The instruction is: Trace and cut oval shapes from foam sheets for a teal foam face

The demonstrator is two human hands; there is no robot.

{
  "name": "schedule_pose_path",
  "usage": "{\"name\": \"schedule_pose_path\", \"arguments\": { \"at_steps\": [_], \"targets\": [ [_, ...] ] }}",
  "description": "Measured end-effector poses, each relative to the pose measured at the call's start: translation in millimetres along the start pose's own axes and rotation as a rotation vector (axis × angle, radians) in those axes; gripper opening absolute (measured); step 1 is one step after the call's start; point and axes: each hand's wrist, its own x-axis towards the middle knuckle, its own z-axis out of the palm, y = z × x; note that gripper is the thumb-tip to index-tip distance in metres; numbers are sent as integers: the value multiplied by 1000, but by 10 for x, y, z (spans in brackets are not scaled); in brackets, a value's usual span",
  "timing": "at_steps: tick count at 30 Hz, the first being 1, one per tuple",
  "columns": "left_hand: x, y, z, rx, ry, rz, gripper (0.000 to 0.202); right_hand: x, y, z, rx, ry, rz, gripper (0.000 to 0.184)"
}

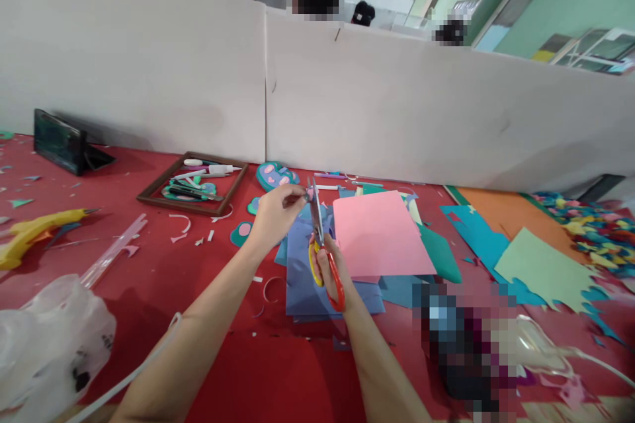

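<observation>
1 scissors: right hand | 1 piece: left hand | 1 frame

I get even, diffuse light over my feed, soft shadow on the white partition behind the dark screen, slight blur at the scissors, pixelated patches.

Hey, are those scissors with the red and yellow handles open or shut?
Slightly open: on the scissors, the two blade tips show apart, with a narrow gap between them.
</observation>
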Motion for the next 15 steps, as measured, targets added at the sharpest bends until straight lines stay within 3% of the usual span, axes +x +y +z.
{"name": "schedule_pose_path", "arguments": {
  "at_steps": [15],
  "targets": [
    [15, -16, -39, 5, -30, -9, 11, 14, -20, 4, -4, 4, -15, 45]
  ]
}}
